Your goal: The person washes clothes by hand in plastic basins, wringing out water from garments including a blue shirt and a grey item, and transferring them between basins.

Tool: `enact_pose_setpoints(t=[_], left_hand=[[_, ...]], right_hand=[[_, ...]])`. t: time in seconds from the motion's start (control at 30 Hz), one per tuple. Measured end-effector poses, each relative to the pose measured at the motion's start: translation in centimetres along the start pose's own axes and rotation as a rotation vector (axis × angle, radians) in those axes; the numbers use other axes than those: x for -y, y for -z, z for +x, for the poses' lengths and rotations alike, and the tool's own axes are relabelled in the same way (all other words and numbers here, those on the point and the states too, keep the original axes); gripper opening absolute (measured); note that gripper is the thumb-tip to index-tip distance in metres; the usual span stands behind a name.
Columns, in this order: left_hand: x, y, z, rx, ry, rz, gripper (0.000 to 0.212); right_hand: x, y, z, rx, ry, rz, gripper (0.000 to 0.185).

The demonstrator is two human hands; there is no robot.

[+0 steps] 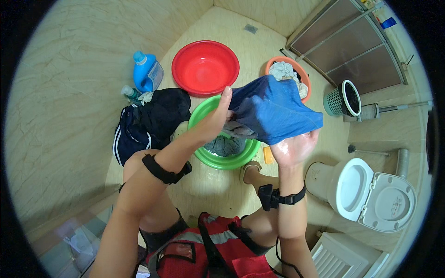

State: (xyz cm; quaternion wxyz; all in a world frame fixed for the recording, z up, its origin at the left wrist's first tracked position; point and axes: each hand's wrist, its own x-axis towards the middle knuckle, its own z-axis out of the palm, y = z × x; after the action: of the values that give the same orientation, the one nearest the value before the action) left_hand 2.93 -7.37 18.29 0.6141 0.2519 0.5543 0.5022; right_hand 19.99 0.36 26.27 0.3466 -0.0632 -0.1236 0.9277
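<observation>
A wet blue garment (278, 107) is stretched between my two hands above a green basin (222, 164). At the garment's left end, my left hand (219, 116) grips the fabric with the thumb pointing up. My right hand (295, 149) supports the other end, its palm wet and facing up and its fingers covered by the cloth. A greyish part of the fabric (240, 130) hangs near my left hand. Dark grey cloth (226, 145) lies in water inside the green basin. On the floor to the basin's right is an orange bar, probably soap (268, 155).
Behind the green basin sits a red basin (205, 67). Dark clothes (153, 118) are piled at left beside a blue detergent bottle (147, 73). An orange basin (306, 78) holds laundry. A waste basket (333, 102) and a toilet (351, 189) with its lid raised stand at right.
</observation>
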Motion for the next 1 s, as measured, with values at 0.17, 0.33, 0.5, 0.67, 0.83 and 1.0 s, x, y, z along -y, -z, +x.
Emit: enact_pose_setpoints(t=[0.17, 0.33, 0.5, 0.67, 0.83, 1.0], left_hand=[[0.7, -0.2, 1.1, 0.107, 0.073, 0.191, 0.095], [-0.5, -2.9, -0.6, 0.275, -0.056, 0.191, 0.082], [-1.0, -2.0, -1.1, 0.368, -0.237, 0.295, 0.064], [-1.4, -0.8, -0.6, 0.41, -0.306, 0.407, 0.029], [-2.9, -2.1, -1.2, 0.308, -0.375, -0.175, 0.026], [-3.0, -2.5, -0.5, 0.228, -0.337, -0.429, 0.021]], right_hand=[[2.0, 0.9, 0.2, 0.182, 0.004, 0.056, 0.069], [2.6, 1.2, 0.5, 0.267, -0.018, 0.126, 0.068], [2.5, 0.6, 0.1, 0.364, -0.071, 0.089, 0.068], [3.5, 1.5, 0.1, 0.311, -0.081, 0.093, 0.068], [4.1, 1.8, 1.3, 0.047, -0.004, -0.001, 0.067], [2.5, 2.8, 2.6, -0.232, -0.122, -0.419, 0.061]])
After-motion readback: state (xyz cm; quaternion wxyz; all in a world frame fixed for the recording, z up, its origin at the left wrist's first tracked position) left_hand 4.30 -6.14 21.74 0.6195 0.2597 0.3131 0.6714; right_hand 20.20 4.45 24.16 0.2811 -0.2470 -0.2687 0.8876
